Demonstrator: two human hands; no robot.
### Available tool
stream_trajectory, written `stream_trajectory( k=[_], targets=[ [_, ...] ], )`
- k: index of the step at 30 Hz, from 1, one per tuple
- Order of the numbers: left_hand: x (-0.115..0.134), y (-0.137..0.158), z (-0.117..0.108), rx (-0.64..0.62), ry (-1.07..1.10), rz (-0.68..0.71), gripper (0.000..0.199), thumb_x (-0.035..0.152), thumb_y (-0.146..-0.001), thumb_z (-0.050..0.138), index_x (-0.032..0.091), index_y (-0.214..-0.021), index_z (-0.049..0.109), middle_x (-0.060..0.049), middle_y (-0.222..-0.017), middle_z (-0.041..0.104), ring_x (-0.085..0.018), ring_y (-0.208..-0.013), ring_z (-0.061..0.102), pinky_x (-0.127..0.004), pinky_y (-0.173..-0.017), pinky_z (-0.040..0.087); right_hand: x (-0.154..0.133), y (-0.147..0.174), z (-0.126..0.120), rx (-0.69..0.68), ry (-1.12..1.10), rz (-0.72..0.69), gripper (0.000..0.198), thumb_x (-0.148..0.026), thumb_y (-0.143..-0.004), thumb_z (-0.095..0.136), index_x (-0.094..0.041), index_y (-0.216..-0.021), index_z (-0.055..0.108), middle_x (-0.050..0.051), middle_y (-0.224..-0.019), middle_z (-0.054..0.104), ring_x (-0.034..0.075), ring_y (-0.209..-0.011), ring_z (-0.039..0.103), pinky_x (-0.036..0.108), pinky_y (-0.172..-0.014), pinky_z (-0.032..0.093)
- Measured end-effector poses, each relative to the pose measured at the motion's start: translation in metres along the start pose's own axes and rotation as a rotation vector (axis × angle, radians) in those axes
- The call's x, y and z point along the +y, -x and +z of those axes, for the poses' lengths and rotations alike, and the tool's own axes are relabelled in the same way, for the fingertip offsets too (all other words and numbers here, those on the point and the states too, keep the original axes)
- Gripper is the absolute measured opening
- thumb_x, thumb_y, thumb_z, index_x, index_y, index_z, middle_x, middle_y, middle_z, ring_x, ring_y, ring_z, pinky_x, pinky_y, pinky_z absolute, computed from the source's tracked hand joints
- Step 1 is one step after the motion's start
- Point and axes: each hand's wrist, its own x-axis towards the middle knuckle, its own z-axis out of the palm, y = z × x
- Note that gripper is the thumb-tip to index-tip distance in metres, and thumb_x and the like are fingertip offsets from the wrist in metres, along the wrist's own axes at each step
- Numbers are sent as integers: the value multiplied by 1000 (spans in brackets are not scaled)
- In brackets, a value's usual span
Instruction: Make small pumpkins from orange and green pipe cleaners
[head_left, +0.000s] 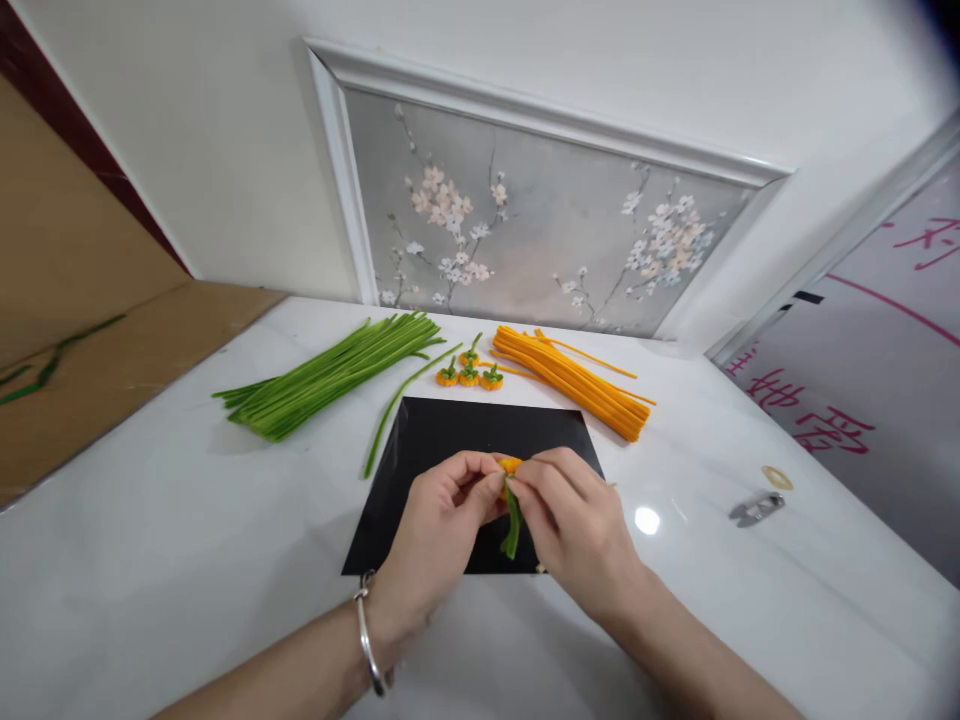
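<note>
My left hand (450, 520) and my right hand (574, 515) meet over a black mat (450, 430). Pinched between the fingertips of both is a small orange pipe-cleaner piece (511, 465), mostly covered by the fingers. A green pipe cleaner (513, 525), bent into strands, hangs down from it toward me. My left thumb and forefinger grip the orange piece from one side. On the other side, my right fingers close at the point where green meets orange. Behind the mat stand several small orange pipe-cleaner pumpkins (469, 374) with green tops.
A bundle of green pipe cleaners (330, 375) lies at the left, with a single green stem (397, 400) beside it. Orange pipe cleaners (574, 380) are bundled right of the pumpkins. Thread snips (757, 510) and a yellowish ring (777, 478) lie far right. A wall (570, 130) borders the back.
</note>
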Motion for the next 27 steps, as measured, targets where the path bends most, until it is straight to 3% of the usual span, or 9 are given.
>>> stream_trajectory(
  k=[3, 5, 9, 14, 18, 23, 27],
  targets=[
    [-1, 2, 0, 1, -136, 90, 13, 27, -85, 60, 17, -78, 63, -3, -97, 66, -14, -82, 59, -25, -76, 53, -3, 0, 2, -11, -209, 227, 13, -14, -91, 51, -19, -80, 58, 2, -77, 58, 11, -66, 58, 23, -60, 50],
    [-1, 4, 1, 7, -174, 128, 13, 27, -86, 59, 17, -78, 62, -4, -99, 66, -13, -80, 59, -24, -73, 53, -4, 0, 3, -4, -254, 292, 14, -16, -91, 51, -19, -78, 57, 1, -75, 57, 11, -62, 57, 22, -57, 50],
    [0, 6, 3, 36, -133, 95, 12, 30, -86, 60, 19, -81, 63, -3, -101, 67, -13, -80, 60, -24, -76, 53, -4, -1, 3, 16, -274, 301, 13, -16, -90, 51, -20, -79, 57, 1, -76, 58, 12, -66, 57, 23, -59, 50],
    [1, 5, 2, -23, 29, 22, 21, 39, -89, 55, 21, -92, 66, -5, -107, 68, -16, -88, 63, -29, -83, 54, -1, -1, -1, 27, -296, 320, 13, -16, -89, 53, -20, -78, 58, 1, -76, 59, 13, -68, 58, 24, -58, 50],
    [2, 2, 1, -9, -109, 59, 11, 29, -83, 65, 19, -87, 68, -4, -102, 70, -16, -86, 65, -25, -80, 53, 2, 0, -1, 29, -285, 283, 13, -14, -90, 51, -20, -80, 59, 2, -79, 60, 13, -71, 59, 25, -62, 51],
    [2, 3, 2, 20, -235, 117, 9, 26, -84, 62, 20, -88, 68, -4, -106, 71, -17, -89, 66, -25, -81, 53, 2, 0, 2, 51, -243, 236, 12, -13, -90, 51, -20, -83, 59, 2, -79, 59, 12, -71, 59, 25, -63, 52],
    [-1, 6, 0, 55, -395, 242, 11, 23, -86, 58, 21, -93, 66, -5, -108, 71, -17, -87, 68, -25, -76, 54, -1, 1, 5, 83, -206, 224, 13, -14, -90, 51, -20, -81, 58, 2, -77, 59, 12, -67, 58, 25, -61, 51]
  ],
)
